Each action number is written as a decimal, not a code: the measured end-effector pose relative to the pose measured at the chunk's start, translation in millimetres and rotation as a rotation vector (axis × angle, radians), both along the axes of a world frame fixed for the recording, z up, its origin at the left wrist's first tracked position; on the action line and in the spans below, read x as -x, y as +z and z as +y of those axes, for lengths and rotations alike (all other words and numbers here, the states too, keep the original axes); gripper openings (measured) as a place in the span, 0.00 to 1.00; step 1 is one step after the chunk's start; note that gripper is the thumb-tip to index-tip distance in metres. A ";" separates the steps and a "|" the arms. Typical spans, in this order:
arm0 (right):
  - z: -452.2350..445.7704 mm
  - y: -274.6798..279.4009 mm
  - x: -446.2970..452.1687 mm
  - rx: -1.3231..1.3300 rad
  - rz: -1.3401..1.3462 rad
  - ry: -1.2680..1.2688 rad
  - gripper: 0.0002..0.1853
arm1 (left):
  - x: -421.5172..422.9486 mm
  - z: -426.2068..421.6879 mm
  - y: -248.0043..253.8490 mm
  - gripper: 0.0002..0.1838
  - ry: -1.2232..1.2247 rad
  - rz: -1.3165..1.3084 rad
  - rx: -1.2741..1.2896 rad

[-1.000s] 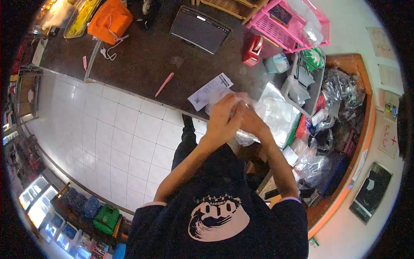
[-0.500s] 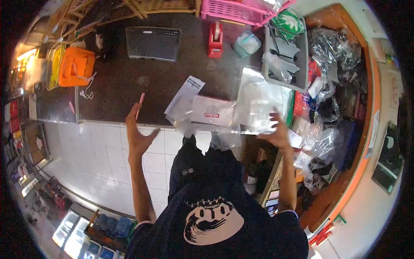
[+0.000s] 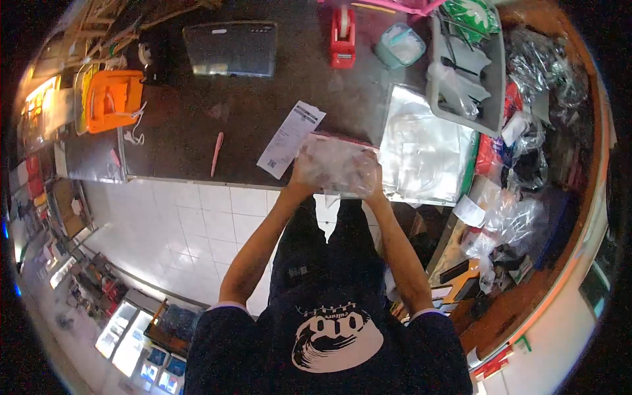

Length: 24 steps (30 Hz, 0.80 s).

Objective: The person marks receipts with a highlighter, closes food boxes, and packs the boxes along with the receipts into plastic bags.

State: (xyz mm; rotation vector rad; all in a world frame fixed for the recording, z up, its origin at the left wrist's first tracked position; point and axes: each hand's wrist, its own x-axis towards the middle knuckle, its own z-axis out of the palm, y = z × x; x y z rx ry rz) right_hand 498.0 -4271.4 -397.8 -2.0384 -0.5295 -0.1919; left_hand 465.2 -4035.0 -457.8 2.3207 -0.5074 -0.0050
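Note:
A flat white-and-red box point(image 3: 339, 139) sits at the front edge of the dark table, covered by a clear plastic bag point(image 3: 337, 170). My left hand point(image 3: 303, 176) grips the box's left side through or along with the plastic. On the opposite side, my right hand point(image 3: 373, 174) holds the right end. The plastic partly hides the fingers of both hands. A printed paper slip point(image 3: 289, 139) lies just beyond my left hand. Farther left rests a pink pen point(image 3: 217, 155). Close to my right hand lies a stack of clear plastic bags point(image 3: 428, 145).
Toward the back are a dark laptop-like slab point(image 3: 230, 49), a red tape dispenser point(image 3: 343, 43) and a teal tub point(image 3: 400, 46). A grey bin point(image 3: 498, 99) with utensils stands at right, beside heaped plastic packaging point(image 3: 520, 224). An orange container point(image 3: 113, 99) is at left.
Both hands have come inward from wide apart and open, and now clasp the bagged box from its two sides. The view has shifted slightly.

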 end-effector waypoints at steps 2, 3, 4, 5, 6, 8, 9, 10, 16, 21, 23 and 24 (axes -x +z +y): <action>-0.9 -33.1 14.7 -0.145 0.236 0.004 0.24 | -9.8 -2.1 59.0 0.18 -0.036 0.042 -0.013; -4.1 -71.6 25.9 -0.098 0.167 -0.038 0.26 | -8.2 -2.3 71.0 0.25 -0.051 0.195 0.046; 9.0 -48.1 21.2 0.057 0.187 -0.062 0.27 | -6.0 -3.1 76.2 0.33 -0.098 0.351 0.106; 26.4 -11.8 20.9 0.280 0.180 -0.062 0.28 | -1.0 -3.5 81.0 0.32 -0.113 0.430 0.134; 44.8 22.6 21.9 0.484 0.190 -0.053 0.30 | 3.1 -7.9 86.4 0.32 -0.115 0.461 0.145; 78.3 93.4 32.7 0.774 0.238 -0.008 0.33 | 12.2 -7.7 102.1 0.31 -0.094 0.528 0.147; 88.4 124.4 40.2 0.812 0.250 -0.011 0.34 | 15.6 -8.0 110.1 0.31 -0.083 0.555 0.147; 95.5 153.2 48.1 0.815 0.250 -0.015 0.36 | 20.7 -7.0 118.9 0.30 -0.067 0.584 0.144; -76.5 135.0 33.7 -1.207 0.943 0.439 0.18 | 26.2 -0.8 164.7 0.27 0.024 0.646 0.135; -56.8 117.0 35.0 -1.115 1.460 0.374 0.32 | 24.1 -0.4 210.8 0.25 0.077 0.616 0.144; 9.3 134.8 51.6 -1.615 1.231 0.576 0.37 | 19.8 0.2 232.9 0.24 0.110 0.585 0.160; 26.0 120.8 52.5 -1.324 0.467 0.431 0.38 | 17.0 1.9 244.2 0.24 0.125 0.568 0.163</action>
